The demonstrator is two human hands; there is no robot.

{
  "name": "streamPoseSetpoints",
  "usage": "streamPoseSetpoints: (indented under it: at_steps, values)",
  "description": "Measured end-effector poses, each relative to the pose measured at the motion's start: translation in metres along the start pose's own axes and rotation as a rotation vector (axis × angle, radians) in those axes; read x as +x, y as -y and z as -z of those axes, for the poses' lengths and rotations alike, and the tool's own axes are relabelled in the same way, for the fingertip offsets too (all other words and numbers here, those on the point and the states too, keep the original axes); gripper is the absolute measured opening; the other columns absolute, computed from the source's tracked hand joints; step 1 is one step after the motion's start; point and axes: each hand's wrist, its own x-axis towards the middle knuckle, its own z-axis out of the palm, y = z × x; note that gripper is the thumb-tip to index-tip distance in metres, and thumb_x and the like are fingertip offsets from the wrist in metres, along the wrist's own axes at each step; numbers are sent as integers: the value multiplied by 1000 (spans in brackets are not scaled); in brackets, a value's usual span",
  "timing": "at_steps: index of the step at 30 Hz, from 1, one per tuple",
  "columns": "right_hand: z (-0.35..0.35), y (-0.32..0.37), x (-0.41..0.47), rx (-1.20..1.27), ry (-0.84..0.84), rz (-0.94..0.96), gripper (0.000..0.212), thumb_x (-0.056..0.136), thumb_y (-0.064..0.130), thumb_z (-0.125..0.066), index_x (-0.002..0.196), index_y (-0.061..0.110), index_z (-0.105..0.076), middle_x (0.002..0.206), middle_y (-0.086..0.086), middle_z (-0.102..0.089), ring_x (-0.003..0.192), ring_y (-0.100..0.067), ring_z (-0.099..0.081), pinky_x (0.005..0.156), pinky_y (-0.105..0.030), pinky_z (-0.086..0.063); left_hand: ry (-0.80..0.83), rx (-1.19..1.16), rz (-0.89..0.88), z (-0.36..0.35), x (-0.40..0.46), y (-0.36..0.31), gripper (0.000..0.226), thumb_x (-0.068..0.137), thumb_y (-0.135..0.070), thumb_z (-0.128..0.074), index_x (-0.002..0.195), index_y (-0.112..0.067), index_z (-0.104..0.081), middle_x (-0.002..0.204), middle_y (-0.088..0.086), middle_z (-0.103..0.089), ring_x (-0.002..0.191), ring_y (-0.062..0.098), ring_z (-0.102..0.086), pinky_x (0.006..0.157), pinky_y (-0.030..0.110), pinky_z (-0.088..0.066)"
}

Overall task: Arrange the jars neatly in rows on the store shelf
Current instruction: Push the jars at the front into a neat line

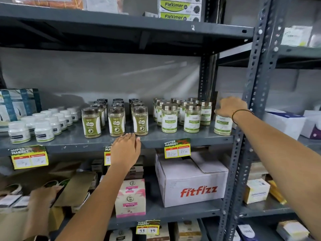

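Jars stand in rows on the middle shelf (pixel 156 139), a grey metal board at about chest height. Nearest me, down on the shelf below, sits a white carton (pixel 191 181) printed "fitfizz" in red, and left of it two stacked pink-and-cream boxes (pixel 130 197) whose print is too small to read. A third hand (pixel 44 193) reaches in low at the left among brown packets.

On the shelf's front lip hang yellow price tags headed "SUPER MARKET"; the one at right (pixel 177 148) has handwritten figures I cannot read surely. The left hand (pixel 126 148) lies flat over the lip, fingers together and extended, gripping nothing, its tips just short of the brown-lidded jars (pixel 116 121), three files with olive labels; the brand word on them is blurred.

To the left stand squat white tubs (pixel 43 130) in rows. To the right are the silver-lidded jars (pixel 180 115) with white-and-green labels, grouped closely. Apart from them, by the upright post, the right hand (pixel 230 106), a dark band at its wrist, is closed over the top of one more silver-lidded jar (pixel 223 125), which rests on the shelf.

Farthest up, on the top shelf, green-and-white boxes (pixel 180 10) read "Fleximer".
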Motion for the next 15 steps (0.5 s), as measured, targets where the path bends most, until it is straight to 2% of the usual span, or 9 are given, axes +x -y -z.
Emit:
streamPoseSetpoints:
  at_steps: [6,11,15]
  values:
    - [-7,-4,5,1,35,-29,47,88,43,-59,124,12,-63,122,-15,-63,112,-36,-58,85,-41,-50,-14,-8,7,0,-1,-2,42,97,-36,-36,112,-10,-66,115,8,-69,107,26,-62,95,39,-46]
    - [-7,2,8,179,43,7,49,80,39,-66,121,14,-61,112,-14,-64,103,-34,-60,82,-39,-53,-39,-26,1,-3,-1,-1,39,96,-33,-43,111,-7,-68,112,11,-70,106,27,-63,96,40,-46]
    - [-9,9,14,322,81,53,61,77,40,-69,133,21,-55,124,-12,-63,111,-33,-59,92,-43,-52,-48,-33,0,-5,-1,0,38,96,-33,-45,111,-7,-68,113,11,-70,107,27,-63,97,41,-46]
